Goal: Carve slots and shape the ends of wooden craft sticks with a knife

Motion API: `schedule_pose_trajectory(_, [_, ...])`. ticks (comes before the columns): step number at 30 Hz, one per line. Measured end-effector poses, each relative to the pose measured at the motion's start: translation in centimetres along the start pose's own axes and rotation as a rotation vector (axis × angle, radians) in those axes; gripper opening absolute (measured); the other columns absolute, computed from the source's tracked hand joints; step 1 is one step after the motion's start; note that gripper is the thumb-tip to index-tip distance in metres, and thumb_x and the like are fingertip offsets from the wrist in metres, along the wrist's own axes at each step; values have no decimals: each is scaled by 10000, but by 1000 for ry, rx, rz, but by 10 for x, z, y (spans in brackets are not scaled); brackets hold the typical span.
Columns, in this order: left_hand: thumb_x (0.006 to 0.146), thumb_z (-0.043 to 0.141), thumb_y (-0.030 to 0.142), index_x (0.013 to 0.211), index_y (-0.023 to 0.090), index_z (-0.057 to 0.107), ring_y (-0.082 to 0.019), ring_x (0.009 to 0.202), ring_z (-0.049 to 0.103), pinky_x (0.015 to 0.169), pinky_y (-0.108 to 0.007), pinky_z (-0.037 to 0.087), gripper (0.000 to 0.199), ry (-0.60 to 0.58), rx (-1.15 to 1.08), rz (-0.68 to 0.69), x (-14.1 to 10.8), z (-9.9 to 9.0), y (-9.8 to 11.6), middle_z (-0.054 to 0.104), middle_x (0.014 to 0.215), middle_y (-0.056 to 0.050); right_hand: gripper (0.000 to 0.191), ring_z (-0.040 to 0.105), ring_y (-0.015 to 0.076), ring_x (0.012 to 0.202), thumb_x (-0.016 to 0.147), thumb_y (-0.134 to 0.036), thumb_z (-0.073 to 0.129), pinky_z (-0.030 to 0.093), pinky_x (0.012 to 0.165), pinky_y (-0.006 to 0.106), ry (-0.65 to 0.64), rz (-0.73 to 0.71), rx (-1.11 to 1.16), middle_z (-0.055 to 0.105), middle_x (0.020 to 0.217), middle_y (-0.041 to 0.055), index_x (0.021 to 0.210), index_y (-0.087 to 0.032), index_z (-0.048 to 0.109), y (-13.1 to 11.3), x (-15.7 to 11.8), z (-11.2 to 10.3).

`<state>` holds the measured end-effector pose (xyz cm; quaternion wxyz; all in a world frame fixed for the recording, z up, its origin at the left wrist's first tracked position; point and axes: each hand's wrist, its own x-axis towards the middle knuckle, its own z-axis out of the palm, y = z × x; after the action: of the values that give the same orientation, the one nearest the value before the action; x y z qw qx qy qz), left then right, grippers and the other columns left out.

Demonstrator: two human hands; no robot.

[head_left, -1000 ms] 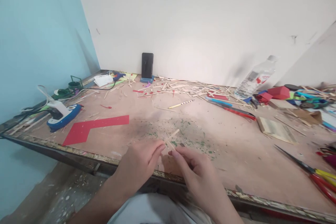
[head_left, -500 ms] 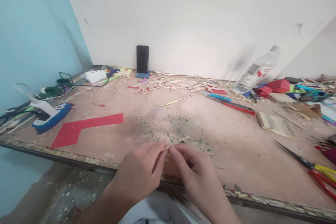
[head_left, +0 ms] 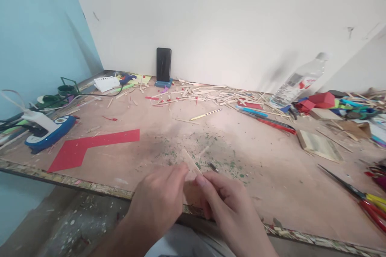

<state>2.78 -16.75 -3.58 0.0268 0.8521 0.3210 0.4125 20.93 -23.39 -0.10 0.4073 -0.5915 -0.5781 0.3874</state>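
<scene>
Low over the table's front edge, my right hand (head_left: 224, 198) pinches a thin wooden stick (head_left: 192, 160) between thumb and forefinger. The stick slants up and to the left. Just left of it is my left hand (head_left: 163, 192), its fingers closed together and their tips turned away from view; what they hold, if anything, I cannot make out. A faint, blurred pale strip (head_left: 204, 152) shows beyond the fingertips. Close to my right knuckles is a small dark object (head_left: 213, 167), too small to name. Green crumbs (head_left: 208, 140) are scattered on the tabletop ahead.
Red paper (head_left: 93, 144) lies left, near a blue and white power strip (head_left: 50, 132). A phone (head_left: 163, 65) stands by the wall. Many wooden sticks (head_left: 217, 92) are heaped behind a striped pencil (head_left: 205, 115). Scissors (head_left: 357, 192), a wood block (head_left: 319, 145) and a bottle (head_left: 298, 80) are right.
The two sticks crossed at my fingertips before; now one clear stick shows in my right hand. A small dark object has come into view by my right knuckles. The view has shifted slightly.
</scene>
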Motion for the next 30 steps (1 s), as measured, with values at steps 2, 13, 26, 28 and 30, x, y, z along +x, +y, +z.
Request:
schedule_pose_trajectory(2, [1172, 533, 121, 1083, 165, 719, -152, 673, 680, 631, -275, 539, 211, 13, 13, -25, -2, 0, -2, 707, 787, 18, 683, 526, 125, 583, 1184, -725, 508, 442, 575, 275, -9, 10, -4, 531, 622, -54, 732, -219, 584, 0, 0, 0])
schedule_pose_trajectory(13, [1160, 732, 375, 1111, 166, 749, -134, 774, 706, 740, -292, 651, 215, -72, -121, -181, -9, 4, -11, 739, 943, 1, 495, 593, 123, 643, 1163, -612, 649, 567, 657, 290, 14, -11, -47, 621, 763, -43, 909, -189, 676, 9, 0, 3])
schedule_pose_trajectory(26, [1172, 622, 661, 988, 173, 696, -90, 541, 522, 541, -231, 495, 527, -91, -709, -655, 4, -18, -14, 575, 703, 69, 654, 524, 122, 549, 1152, -749, 569, 511, 603, 288, 150, -110, 15, 524, 611, -70, 787, -210, 631, 26, -14, -5])
schedule_pose_trajectory(28, [1116, 631, 774, 959, 176, 708, -87, 504, 502, 510, -224, 466, 624, -153, -846, -653, 6, -22, -12, 566, 651, 69, 708, 506, 129, 555, 1130, -780, 569, 461, 591, 291, 187, -110, -12, 515, 586, -46, 693, -223, 592, 18, -15, -4])
schedule_pose_trajectory(30, [1039, 670, 856, 922, 174, 733, -86, 481, 487, 483, -213, 424, 695, -203, -942, -666, 8, -26, -9, 560, 599, 57, 732, 506, 139, 563, 1109, -794, 577, 419, 579, 303, 233, -87, -36, 519, 574, -18, 644, -229, 589, 10, -18, -3])
